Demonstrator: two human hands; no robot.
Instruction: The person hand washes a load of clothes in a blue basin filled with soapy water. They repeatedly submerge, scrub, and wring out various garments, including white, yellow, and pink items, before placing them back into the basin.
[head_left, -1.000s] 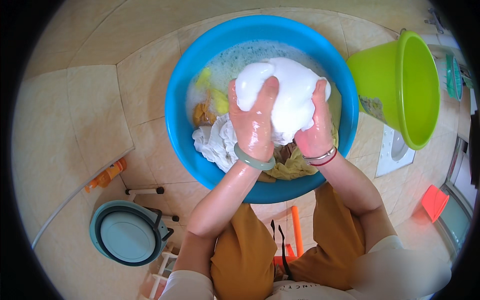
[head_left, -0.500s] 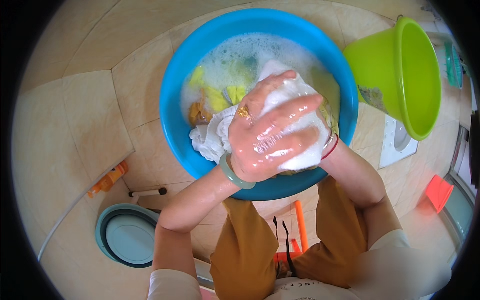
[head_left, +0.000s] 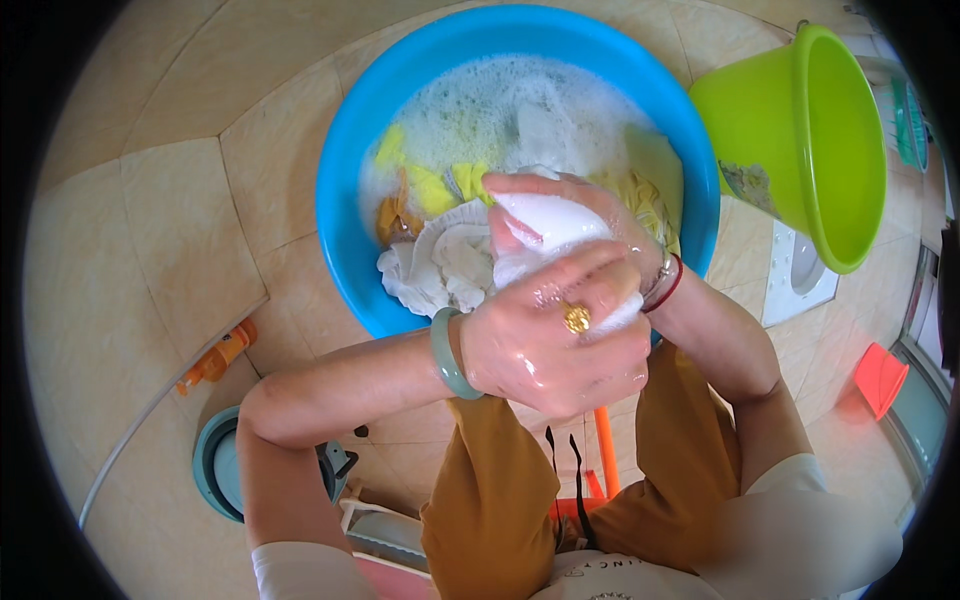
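Currently, through the head view, I observe the left hand (head_left: pixel 560 345) and right hand (head_left: pixel 632 235), each with its grip closed around a soapy white cloth (head_left: pixel 560 220). The cloth is positioned above the near half of the blue basin (head_left: pixel 347 140), beside a crumpled white garment (head_left: pixel 450 262).

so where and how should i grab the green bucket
I'd take the green bucket by its rim where it faces the blue tub, reaching from the tub's side: the rim stands out from the wall there and the mouth is open, so it should hook easily.
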